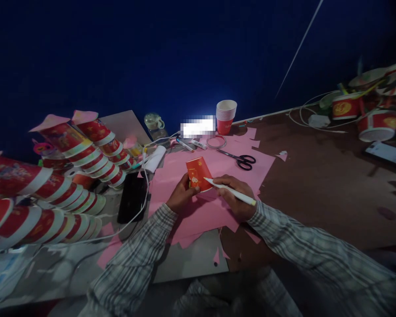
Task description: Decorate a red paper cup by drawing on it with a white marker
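A red paper cup (198, 171) with gold print is tilted upside down over the pink paper (203, 215), its rim toward me. My left hand (182, 193) grips it from the left, thumb across its front. In my right hand (236, 193) is a white marker pen (234, 191) with a pale yellow end, its tip at the cup's right side. Whether the tip touches the cup I cannot tell. Black scissors (240, 159) lie on the pink paper beyond my right hand.
Leaning stacks of decorated red cups (86, 154) crowd the left. A black phone (132, 198) and white cable lie near my left arm. Behind stand a stack of red cups (226, 116) and a clear jar (155, 127). More cups (378, 125) and another phone (387, 154) are at right.
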`<state>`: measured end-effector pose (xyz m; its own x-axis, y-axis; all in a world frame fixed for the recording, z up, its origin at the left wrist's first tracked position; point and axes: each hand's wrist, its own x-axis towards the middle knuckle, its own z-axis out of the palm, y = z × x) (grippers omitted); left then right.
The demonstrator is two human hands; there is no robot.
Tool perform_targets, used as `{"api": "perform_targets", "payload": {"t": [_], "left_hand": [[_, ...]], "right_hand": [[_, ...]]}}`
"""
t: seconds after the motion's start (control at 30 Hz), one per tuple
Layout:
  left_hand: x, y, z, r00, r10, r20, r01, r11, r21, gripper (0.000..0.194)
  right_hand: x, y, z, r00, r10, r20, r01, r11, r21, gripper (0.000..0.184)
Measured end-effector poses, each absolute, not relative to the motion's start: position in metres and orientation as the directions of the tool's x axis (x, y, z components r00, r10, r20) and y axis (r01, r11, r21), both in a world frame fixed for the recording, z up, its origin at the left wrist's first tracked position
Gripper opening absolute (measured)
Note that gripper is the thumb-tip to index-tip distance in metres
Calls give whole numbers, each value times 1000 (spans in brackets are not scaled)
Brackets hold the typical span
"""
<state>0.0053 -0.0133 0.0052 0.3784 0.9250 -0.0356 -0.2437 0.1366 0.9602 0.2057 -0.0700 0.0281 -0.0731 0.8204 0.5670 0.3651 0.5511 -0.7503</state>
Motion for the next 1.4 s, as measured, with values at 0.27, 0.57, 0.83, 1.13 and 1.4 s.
{"api": "perform_targets", "payload": {"t": [0.27,0.57,0.83,1.13,1.4], "left_hand": [[5,-13,6,391,920,-29,-264,142,954,58],[4,-13,3,403,914,-39,-223,139,965,60],[3,-12,5,395,918,-28,-205,118,972,60],[4,-13,6,396,916,-59,-233,162,959,61],[3,-13,6,392,918,-59,-267,175,948,65]], "right_hand": [[206,-69,27,-72,814,577,348,562,-750,32],[206,-69,27,-84,826,558,361,547,-756,27],[206,-69,27,-83,818,569,364,556,-747,30],[205,-68,25,-99,788,608,324,603,-729,27],[207,-68,25,-117,796,594,328,595,-733,29]]}}
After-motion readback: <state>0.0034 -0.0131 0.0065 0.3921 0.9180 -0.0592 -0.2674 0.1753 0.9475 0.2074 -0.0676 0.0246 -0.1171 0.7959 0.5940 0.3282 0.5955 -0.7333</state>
